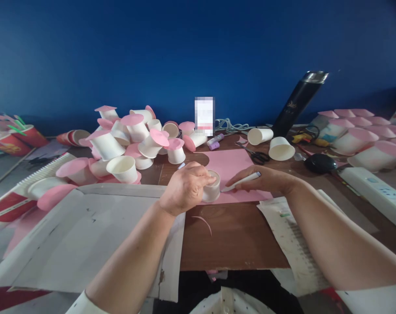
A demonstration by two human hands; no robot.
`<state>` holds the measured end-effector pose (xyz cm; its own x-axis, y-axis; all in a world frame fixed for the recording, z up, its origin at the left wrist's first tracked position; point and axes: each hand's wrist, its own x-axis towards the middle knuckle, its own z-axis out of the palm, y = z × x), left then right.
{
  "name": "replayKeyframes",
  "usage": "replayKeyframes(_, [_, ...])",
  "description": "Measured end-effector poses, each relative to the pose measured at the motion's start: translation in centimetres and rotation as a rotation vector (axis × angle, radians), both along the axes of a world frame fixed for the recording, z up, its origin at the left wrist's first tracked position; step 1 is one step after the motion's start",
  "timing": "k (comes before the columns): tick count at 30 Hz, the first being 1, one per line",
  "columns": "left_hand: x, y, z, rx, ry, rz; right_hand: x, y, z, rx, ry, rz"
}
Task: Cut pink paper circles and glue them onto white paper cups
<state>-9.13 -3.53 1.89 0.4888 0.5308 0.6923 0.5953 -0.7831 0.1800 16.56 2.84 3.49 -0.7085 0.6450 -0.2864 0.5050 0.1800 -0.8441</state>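
Observation:
A white paper cup (pixel 212 192) stands upside down on a sheet of pink paper (pixel 230 161). My left hand (pixel 186 187) is closed on the cup from the left, with a finger pressed on its upturned base. Behind that hand's knuckles pokes a small white and blue tip (pixel 181 165), which I cannot make out fully. My right hand (pixel 261 178) grips a white marker pen (pixel 242 181), its point low beside the cup's rim, at the paper. A curved pink paper strip (pixel 204 224) lies on the brown table in front of the cup.
At left is a heap of paper cups with pink discs (pixel 109 146); more such cups (pixel 356 140) stand at right. Black scissors (pixel 260 157), loose cups, a glue stick (pixel 215 140), a dark flask (pixel 297 102), a mouse (pixel 320 163) and a power strip (pixel 377 192) surround the paper.

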Motion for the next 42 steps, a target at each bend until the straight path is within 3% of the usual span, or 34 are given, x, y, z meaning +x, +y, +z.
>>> replayKeyframes(12, [0.0,0.1,-0.1,0.025,0.007,0.010,-0.7,0.0,-0.9,0.072,0.046,-0.129])
replayKeyframes(24, [0.1,0.0,0.0,0.016,0.005,0.009,-2.3,0.8,-1.4,0.125,0.099,-0.083])
replayKeyframes(35, [0.1,0.1,0.5,0.012,0.047,-0.005,-5.7,3.4,0.3,-0.041,0.047,-0.094])
replayKeyframes(42, [0.1,-0.1,0.6,0.000,0.056,-0.007,-8.2,6.0,-0.4,-0.177,0.075,0.056])
